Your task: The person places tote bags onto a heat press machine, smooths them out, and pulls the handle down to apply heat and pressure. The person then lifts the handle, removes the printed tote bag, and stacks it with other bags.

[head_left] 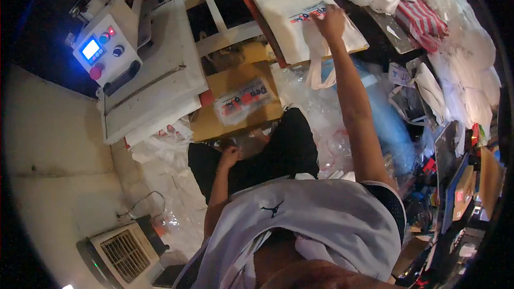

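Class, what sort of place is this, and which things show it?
Probably a small bag-making workshop: a control panel with a lit screen, a printed white bag under the right hand, and piled white bundles.

A pale wall (53, 134) fills nine o'clock; the plastic-strewn floor (184, 198) is at eight, a slatted vent unit (126, 251) between seven and eight. A screen (91, 49) glows blue at ten, against dark surroundings.

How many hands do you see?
2: the right hand at the white bag, and the left hand by the black trousers. No other hands show.
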Demonstrator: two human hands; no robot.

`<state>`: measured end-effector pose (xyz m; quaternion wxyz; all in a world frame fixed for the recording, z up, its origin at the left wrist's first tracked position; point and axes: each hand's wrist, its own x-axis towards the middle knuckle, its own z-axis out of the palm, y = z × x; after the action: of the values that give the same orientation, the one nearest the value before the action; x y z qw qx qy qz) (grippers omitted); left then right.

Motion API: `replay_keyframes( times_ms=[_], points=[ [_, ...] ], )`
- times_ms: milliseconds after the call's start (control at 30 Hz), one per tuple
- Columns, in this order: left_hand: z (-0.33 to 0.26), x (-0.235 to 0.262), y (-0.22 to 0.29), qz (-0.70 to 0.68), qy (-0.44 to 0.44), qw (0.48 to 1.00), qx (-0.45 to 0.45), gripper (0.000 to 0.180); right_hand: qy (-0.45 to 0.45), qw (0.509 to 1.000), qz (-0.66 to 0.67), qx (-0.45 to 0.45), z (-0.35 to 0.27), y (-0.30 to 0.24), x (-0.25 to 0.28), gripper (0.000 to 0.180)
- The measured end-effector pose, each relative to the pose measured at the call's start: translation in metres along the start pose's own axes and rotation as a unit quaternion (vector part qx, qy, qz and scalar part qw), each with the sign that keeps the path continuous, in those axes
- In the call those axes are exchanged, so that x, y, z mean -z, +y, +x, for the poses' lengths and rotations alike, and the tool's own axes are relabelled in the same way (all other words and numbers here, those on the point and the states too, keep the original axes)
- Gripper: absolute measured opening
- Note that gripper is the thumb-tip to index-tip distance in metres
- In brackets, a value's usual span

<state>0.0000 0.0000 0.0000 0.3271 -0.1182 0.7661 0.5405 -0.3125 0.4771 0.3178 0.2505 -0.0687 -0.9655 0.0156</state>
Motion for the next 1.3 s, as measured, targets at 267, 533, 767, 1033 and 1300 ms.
replay_keyframes(
  times_ms=[267,533,767,1033,1300],
  points=[
    [0.003,-0.005,-0.009,0.036,-0.027,0.999,-0.025,0.031,-0.022,0.998,-0.049,-0.043,-0.011,0.001,-0.040,0.064],
    [0.004,-0.002,-0.007,-0.030,-0.025,0.999,-0.028,0.033,-0.037,0.995,-0.055,-0.079,-0.017,-0.036,-0.024,0.066],
    [-0.164,0.056,0.195,0.092,0.016,0.972,-0.217,0.031,-0.055,0.994,-0.049,-0.081,-0.018,-0.037,-0.023,0.068],
    [-0.220,0.246,0.376,0.477,0.511,0.553,-0.453,0.029,0.008,0.997,0.016,-0.075,-0.026,-0.038,-0.014,0.068],
    [-0.189,0.296,0.367,0.358,0.389,0.775,-0.347,0.032,0.050,0.998,0.021,-0.027,-0.029,-0.009,-0.018,0.068]
  ],
)
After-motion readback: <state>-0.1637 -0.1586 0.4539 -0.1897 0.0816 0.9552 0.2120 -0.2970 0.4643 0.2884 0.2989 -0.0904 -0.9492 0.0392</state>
